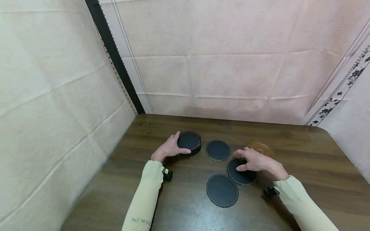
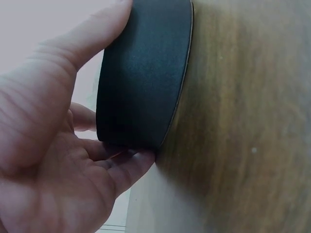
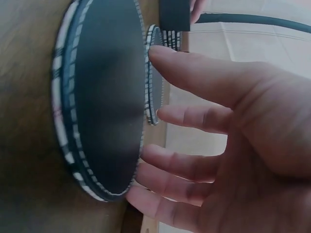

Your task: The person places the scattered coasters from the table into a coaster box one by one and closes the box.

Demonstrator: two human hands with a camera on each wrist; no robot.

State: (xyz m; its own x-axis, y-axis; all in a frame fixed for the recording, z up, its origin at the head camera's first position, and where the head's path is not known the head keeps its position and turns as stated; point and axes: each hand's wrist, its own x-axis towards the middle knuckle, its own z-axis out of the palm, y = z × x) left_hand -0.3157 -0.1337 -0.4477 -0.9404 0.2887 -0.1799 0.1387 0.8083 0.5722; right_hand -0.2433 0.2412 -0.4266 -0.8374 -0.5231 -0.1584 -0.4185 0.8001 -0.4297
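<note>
My left hand [image 1: 171,147] grips a round black coaster holder [image 2: 143,73] at its side, thumb on the near wall and fingers round the far side. A black coaster [image 1: 188,141] shows at the top of the holder. Over on the right, my right hand [image 1: 254,159] hovers above a round black coaster with pale edge stitching [image 3: 109,97]. Its fingertips are at the coaster's rim and the thumb is above the face, not pinching it. Two more coasters lie flat, one farther back [image 1: 218,150] and one nearer [image 1: 222,190].
A round brown wooden-looking piece [image 1: 261,149] lies behind my right hand, partly hidden by it. The brown wooden table [image 1: 185,215] ends at a back edge against hanging pale cloth [image 1: 225,73]. More cloth [image 1: 57,106] hangs along the left side.
</note>
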